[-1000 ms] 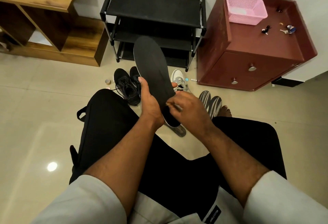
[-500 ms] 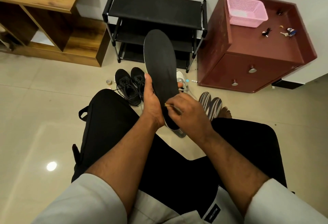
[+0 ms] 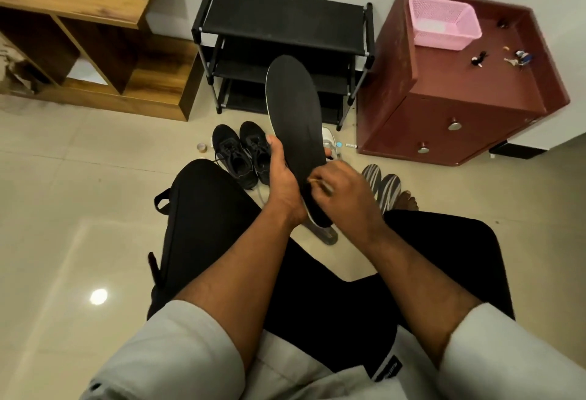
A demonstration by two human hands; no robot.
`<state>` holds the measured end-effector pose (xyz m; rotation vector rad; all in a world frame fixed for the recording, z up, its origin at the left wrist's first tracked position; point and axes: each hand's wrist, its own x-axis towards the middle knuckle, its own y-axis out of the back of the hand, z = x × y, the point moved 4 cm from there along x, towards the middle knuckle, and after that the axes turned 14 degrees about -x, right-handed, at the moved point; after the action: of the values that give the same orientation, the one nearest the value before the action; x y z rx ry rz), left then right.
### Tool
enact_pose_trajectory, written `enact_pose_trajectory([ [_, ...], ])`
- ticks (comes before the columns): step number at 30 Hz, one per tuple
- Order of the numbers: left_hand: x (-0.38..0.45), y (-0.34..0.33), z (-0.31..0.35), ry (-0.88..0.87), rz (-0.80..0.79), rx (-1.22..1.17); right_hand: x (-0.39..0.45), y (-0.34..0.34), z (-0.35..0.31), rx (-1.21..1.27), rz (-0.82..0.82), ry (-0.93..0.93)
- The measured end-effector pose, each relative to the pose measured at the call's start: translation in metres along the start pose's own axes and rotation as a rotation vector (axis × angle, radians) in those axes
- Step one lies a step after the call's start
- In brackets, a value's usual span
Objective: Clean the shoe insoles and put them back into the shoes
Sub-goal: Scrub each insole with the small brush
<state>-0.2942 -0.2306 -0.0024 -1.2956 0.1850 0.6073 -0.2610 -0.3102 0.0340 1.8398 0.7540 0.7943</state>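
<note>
A seated person's left hand [image 3: 282, 174] grips a black insole [image 3: 293, 117] upright above the knees, while the right hand [image 3: 344, 187] pinches a small tool, too blurred to identify, against its near end. Cleaning appears underway; next, the insole must return to the black shoes [image 3: 244, 153] on the floor beyond.

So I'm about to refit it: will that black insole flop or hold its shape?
The insole probably holds its shape: gripped low by the left hand, its toe stands unsupported. Likely light, since it looks thin.
</note>
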Motion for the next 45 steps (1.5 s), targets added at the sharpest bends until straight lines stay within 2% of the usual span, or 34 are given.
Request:
enact_pose_trajectory([
  [2, -0.003, -0.004, 0.003, -0.003, -0.020, -0.042, 0.003, 0.001, 0.019, -0.041, -0.011, -0.097],
  [6, 0.002, 0.005, 0.011, -0.062, 0.049, -0.043, 0.006, 0.018, 0.038, -0.028, 0.049, -0.248],
  [10, 0.003, 0.006, 0.010, -0.046, 0.038, -0.013, 0.004, 0.026, 0.004, 0.155, 0.081, -0.151],
  [12, 0.004, 0.007, 0.007, -0.035, 0.031, -0.001, 0.004, 0.017, -0.012, 0.130, 0.064, -0.056],
  [14, 0.003, 0.006, 0.005, -0.028, 0.024, -0.003, 0.006, 0.004, -0.007, 0.020, 0.032, -0.041],
  [18, 0.002, 0.009, 0.008, -0.062, 0.022, -0.028, 0.005, 0.004, 0.039, -0.116, 0.080, -0.352],
  [21, 0.003, 0.008, 0.011, -0.063, 0.008, -0.056, -0.005, 0.012, 0.046, 0.139, 0.108, -0.542],
  [24, 0.004, 0.006, 0.007, -0.027, -0.017, -0.054, -0.015, 0.008, 0.030, 0.495, 0.033, -0.618],
  [26, 0.003, 0.004, 0.003, 0.011, -0.042, -0.041, -0.018, 0.004, 0.024, 0.554, 0.001, -0.617],
  [30, 0.000, 0.003, 0.008, 0.062, -0.095, -0.001, -0.020, 0.002, 0.028, 0.500, -0.008, -0.598],
  [35, 0.006, 0.006, 0.022, 0.045, -0.107, -0.087, -0.022, 0.005, 0.029, 0.440, -0.093, -0.508],
  [40, 0.008, 0.003, 0.004, 0.088, -0.129, -0.136, -0.020, 0.008, 0.011, 0.057, 0.021, -0.289],
  [43, 0.009, 0.006, 0.001, 0.071, -0.119, -0.158, -0.019, 0.005, -0.004, 0.023, -0.012, -0.162],
  [45, 0.009, 0.007, 0.001, 0.074, -0.123, -0.158, -0.016, 0.007, 0.002, -0.049, -0.005, -0.144],
])
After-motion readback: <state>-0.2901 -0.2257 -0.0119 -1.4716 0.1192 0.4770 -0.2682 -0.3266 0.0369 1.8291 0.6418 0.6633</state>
